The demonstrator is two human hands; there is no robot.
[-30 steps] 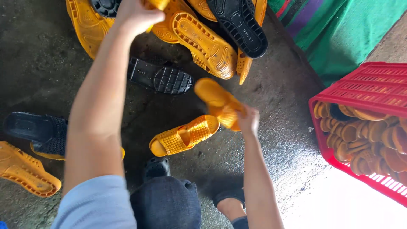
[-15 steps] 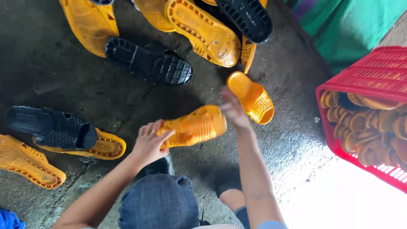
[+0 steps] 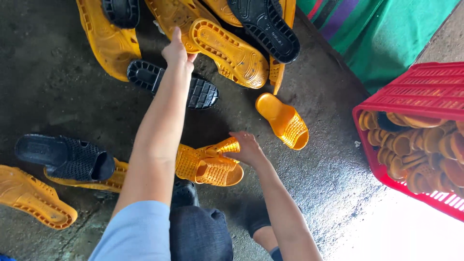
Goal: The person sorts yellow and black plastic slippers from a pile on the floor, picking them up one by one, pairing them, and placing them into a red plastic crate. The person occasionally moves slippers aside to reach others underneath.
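Dark concrete floor (image 3: 58, 92) — left hand (image 3: 177, 50) grips upturned sandal (image 3: 227, 50), right hand (image 3: 247, 147) grasps yellow pair (image 3: 205, 164).

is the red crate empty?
No: the red crate is packed with orange slippers.

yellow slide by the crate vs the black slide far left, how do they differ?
Colour: the yellow slide is orange-yellow, the black slide black. Support: the yellow slide lies alone on the bare floor; the black slide rests partly on another yellow sandal. Heading: the yellow slide's strap end points lower right, the black slide's strap end points right. Shared: both lie upright, strap up, with perforated moulded straps, and neither hand touches them.
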